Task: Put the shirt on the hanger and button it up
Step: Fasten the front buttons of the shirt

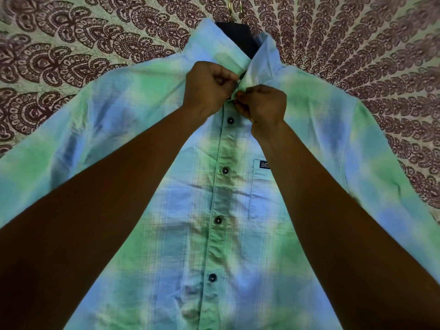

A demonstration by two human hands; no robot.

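Observation:
A green and blue checked shirt (181, 234) lies spread flat, front up, on a patterned cloth. A dark hanger (238, 36) shows inside the open collar, its metal hook (234, 10) poking out at the top. Several dark buttons (230, 120) down the placket are fastened. My left hand (207, 89) pinches the left edge of the placket just below the collar. My right hand (262, 108) pinches the opposite edge right beside it, fingertips almost touching. The top button itself is hidden between my fingers.
The shirt rests on a pale bedsheet (71, 51) printed with maroon paisley arcs, which fills the view around it. A chest pocket with a small dark label (262, 164) sits on the shirt's right side. Both sleeves spread outward.

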